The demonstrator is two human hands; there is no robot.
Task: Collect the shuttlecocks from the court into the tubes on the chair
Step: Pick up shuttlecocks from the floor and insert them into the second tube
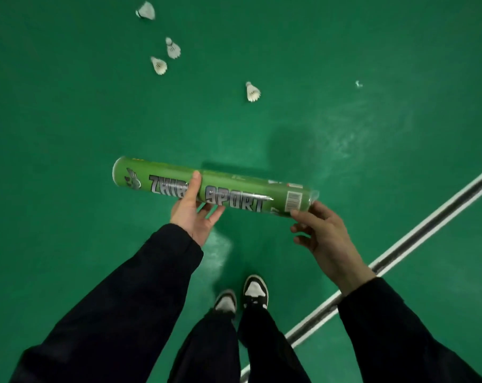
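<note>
A green shuttlecock tube (pixel 228 189) with silver lettering lies level in front of me, above the green court floor. My left hand (pixel 194 214) holds it near the middle, thumb over the top and fingers underneath. My right hand (pixel 321 230) is at the tube's right end, fingers curled by the clear cap; whether it grips the cap I cannot tell. Several white shuttlecocks lie on the floor ahead: one nearest (pixel 252 91), two close together (pixel 159 65) (pixel 173 48), and one farthest (pixel 146 11).
A white court line with a dark strip (pixel 400 244) runs diagonally at the right. My two black-and-white shoes (pixel 255 293) stand on the green floor below the tube. A small white scrap (pixel 358 84) lies at the upper right.
</note>
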